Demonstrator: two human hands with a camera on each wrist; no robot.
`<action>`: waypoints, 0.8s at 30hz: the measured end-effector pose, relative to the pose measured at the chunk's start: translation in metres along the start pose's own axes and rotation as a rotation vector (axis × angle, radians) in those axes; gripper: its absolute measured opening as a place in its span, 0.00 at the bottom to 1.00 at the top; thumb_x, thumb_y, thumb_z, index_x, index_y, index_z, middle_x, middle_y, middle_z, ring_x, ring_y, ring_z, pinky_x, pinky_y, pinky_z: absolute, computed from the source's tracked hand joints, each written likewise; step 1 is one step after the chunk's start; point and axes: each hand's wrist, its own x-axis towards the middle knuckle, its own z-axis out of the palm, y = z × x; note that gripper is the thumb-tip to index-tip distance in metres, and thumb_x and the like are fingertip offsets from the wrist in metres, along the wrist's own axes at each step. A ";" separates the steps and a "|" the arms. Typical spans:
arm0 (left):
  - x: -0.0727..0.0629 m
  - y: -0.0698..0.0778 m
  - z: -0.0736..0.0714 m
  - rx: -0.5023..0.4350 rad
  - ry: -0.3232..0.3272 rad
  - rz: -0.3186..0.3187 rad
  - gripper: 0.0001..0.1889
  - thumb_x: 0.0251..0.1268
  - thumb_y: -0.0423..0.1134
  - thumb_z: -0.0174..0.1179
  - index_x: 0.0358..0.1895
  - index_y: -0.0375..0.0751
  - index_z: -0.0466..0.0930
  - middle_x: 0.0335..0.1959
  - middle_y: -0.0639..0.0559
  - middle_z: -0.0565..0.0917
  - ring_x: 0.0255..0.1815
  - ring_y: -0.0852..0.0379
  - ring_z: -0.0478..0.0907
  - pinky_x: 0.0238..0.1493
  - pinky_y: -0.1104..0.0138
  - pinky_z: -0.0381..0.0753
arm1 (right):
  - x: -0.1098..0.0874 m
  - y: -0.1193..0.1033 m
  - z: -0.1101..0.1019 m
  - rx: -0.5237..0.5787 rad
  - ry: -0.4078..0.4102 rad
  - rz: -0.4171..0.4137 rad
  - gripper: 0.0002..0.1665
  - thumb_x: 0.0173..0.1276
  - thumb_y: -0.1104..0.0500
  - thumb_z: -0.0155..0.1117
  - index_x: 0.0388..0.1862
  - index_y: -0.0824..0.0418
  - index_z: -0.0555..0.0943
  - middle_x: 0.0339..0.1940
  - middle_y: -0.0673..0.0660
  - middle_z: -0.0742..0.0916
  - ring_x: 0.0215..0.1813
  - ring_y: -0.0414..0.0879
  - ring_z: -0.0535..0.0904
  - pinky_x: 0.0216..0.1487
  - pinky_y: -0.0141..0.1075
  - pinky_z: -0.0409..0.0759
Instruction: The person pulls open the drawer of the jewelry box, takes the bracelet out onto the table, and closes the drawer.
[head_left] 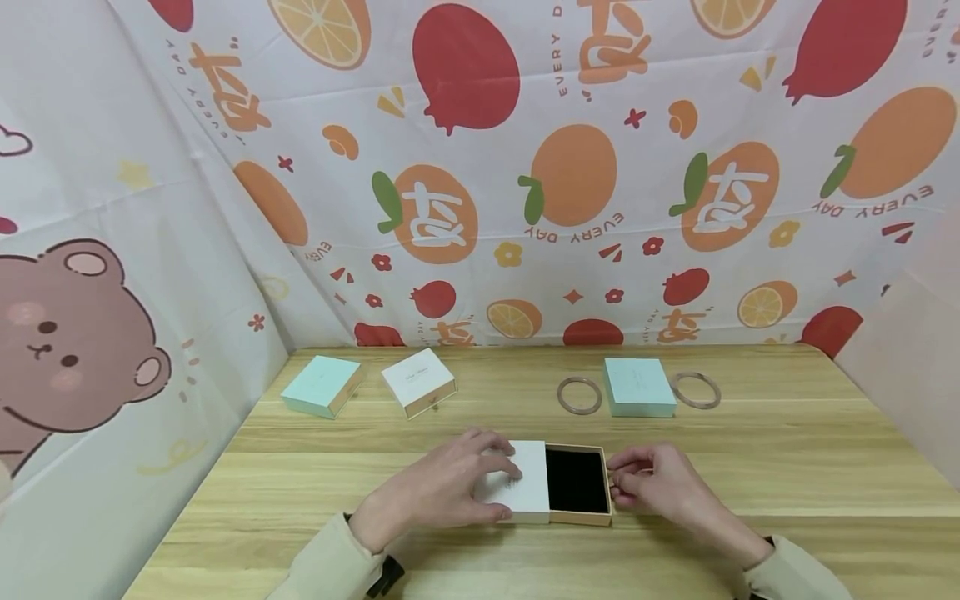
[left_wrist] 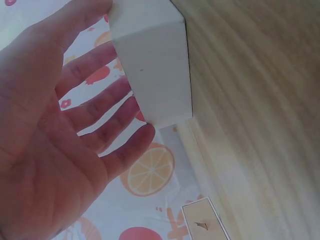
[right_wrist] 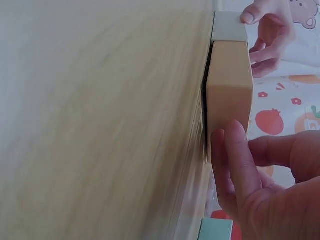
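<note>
In the head view, a white sliding gift box (head_left: 531, 479) lies partly open on the table, its black-lined inner drawer (head_left: 577, 481) sticking out to the right. My left hand (head_left: 450, 483) holds the white sleeve, fingers across its top and thumb at the near edge. The sleeve's plain end (left_wrist: 157, 75) faces the left wrist camera. At the drawer's outer end, my right hand (head_left: 663, 483) pinches with thumb and fingers bunched together. The right wrist view shows those fingertips (right_wrist: 234, 131) against the tan drawer wall (right_wrist: 227, 102); whatever lies between them is hidden.
Farther back on the wooden table (head_left: 315, 467) sit a mint box (head_left: 322, 385) and another white box (head_left: 418, 379) at left. To the right, a mint box (head_left: 640, 386) stands between two bangles, one left (head_left: 560, 396), one right (head_left: 717, 393). A fruit-print cloth (head_left: 480, 167) hangs behind.
</note>
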 end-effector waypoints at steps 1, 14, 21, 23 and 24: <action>0.000 0.000 0.000 0.003 -0.001 -0.001 0.18 0.61 0.54 0.70 0.53 0.56 0.86 0.64 0.54 0.80 0.66 0.52 0.74 0.64 0.54 0.79 | 0.000 0.000 0.001 0.001 0.010 0.000 0.12 0.70 0.70 0.62 0.50 0.74 0.83 0.35 0.58 0.88 0.38 0.45 0.86 0.38 0.34 0.88; 0.001 0.002 0.000 -0.012 -0.016 -0.036 0.18 0.61 0.54 0.71 0.53 0.57 0.86 0.64 0.55 0.79 0.66 0.53 0.73 0.65 0.55 0.78 | 0.000 -0.004 0.009 0.084 0.074 0.029 0.15 0.71 0.74 0.56 0.54 0.76 0.80 0.40 0.61 0.83 0.39 0.45 0.86 0.41 0.34 0.88; 0.001 0.002 0.001 -0.016 -0.013 -0.049 0.18 0.60 0.53 0.72 0.52 0.57 0.86 0.63 0.55 0.80 0.66 0.53 0.74 0.65 0.55 0.78 | -0.001 -0.003 0.010 0.092 0.073 0.024 0.15 0.71 0.74 0.55 0.54 0.76 0.80 0.41 0.62 0.83 0.40 0.45 0.85 0.41 0.35 0.88; 0.001 0.002 0.001 -0.018 -0.012 -0.050 0.18 0.60 0.53 0.72 0.52 0.57 0.86 0.63 0.55 0.80 0.65 0.53 0.73 0.65 0.55 0.79 | -0.001 -0.003 0.010 0.089 0.078 0.029 0.15 0.71 0.74 0.55 0.54 0.75 0.80 0.41 0.61 0.83 0.40 0.45 0.85 0.41 0.34 0.88; 0.001 0.002 0.001 -0.017 -0.010 -0.048 0.18 0.60 0.53 0.72 0.52 0.57 0.86 0.63 0.55 0.80 0.65 0.53 0.74 0.64 0.55 0.79 | 0.000 -0.003 0.010 0.086 0.081 0.029 0.15 0.71 0.74 0.55 0.54 0.75 0.80 0.41 0.61 0.83 0.40 0.45 0.85 0.41 0.34 0.88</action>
